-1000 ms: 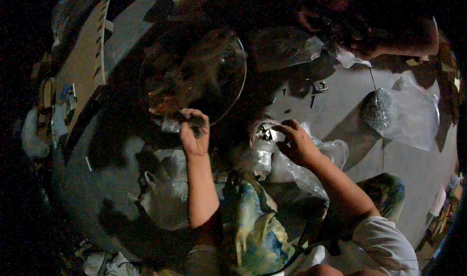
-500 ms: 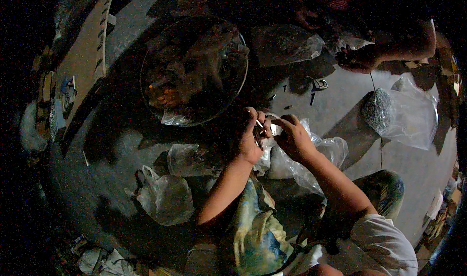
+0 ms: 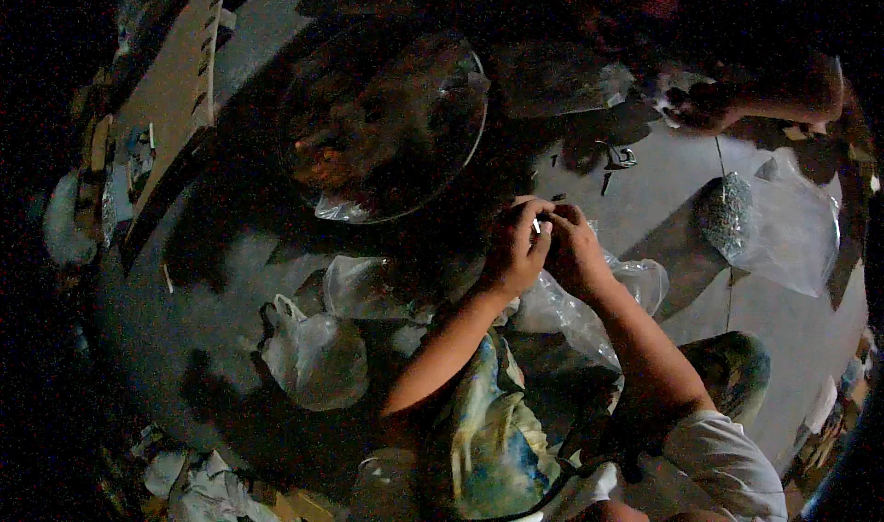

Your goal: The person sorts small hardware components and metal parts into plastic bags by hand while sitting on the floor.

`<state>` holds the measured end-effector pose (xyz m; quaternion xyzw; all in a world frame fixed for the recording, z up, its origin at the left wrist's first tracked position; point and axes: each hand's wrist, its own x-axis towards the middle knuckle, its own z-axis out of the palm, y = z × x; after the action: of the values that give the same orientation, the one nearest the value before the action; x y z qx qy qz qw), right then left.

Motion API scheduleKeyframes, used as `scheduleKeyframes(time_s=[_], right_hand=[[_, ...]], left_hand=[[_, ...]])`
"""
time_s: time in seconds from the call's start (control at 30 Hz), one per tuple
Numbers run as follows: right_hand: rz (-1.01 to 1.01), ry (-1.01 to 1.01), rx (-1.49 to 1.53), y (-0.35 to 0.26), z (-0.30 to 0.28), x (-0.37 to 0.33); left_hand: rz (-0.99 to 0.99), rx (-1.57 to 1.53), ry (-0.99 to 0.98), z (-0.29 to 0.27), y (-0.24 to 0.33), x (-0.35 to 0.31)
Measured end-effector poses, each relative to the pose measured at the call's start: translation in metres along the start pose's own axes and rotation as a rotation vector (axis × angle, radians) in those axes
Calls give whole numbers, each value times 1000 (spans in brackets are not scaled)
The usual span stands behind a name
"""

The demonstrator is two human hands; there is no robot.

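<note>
My left hand [image 3: 516, 253] and my right hand [image 3: 576, 253] meet at their fingertips in the middle, above the floor. The left fingers are closed in a pinch on a small shiny piece [image 3: 537, 226], its kind too small and dark to tell. The right fingers are curled against the left ones, and what they hold, if anything, is hidden. Under my right wrist lies a crumpled clear plastic bag [image 3: 559, 317]. Just past the hands are small dark pieces [image 3: 605, 182] and a black-and-white bracket-like piece [image 3: 621, 156] on the grey floor.
A large round basin [image 3: 481, 145] with dark contents stands ahead on the left. Clear bags with contents [image 3: 318, 365] lie left; a bag of small metallic bits [image 3: 726, 214] lies right. Another person's hand [image 3: 700, 106] reaches in at the far right. Cardboard [image 3: 175, 89] stands far left.
My left hand has turned over and moved right, bringing its fingers against the right hand's. The shiny piece is now mostly covered by fingers. The view has shifted slightly.
</note>
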<state>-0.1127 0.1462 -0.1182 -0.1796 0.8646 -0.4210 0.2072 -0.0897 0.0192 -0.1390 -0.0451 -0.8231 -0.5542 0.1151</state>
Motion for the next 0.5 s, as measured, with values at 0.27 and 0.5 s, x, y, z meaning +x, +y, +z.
scheduleKeyframes(time_s=[0.27,0.5], right_hand=[[9,94,-102,8,-1,-3],[-21,95,-98,1,-12,-5]], left_hand=[[-47,82,-108,-2,18,-8],[-302,84,147,-41,-35,-1]])
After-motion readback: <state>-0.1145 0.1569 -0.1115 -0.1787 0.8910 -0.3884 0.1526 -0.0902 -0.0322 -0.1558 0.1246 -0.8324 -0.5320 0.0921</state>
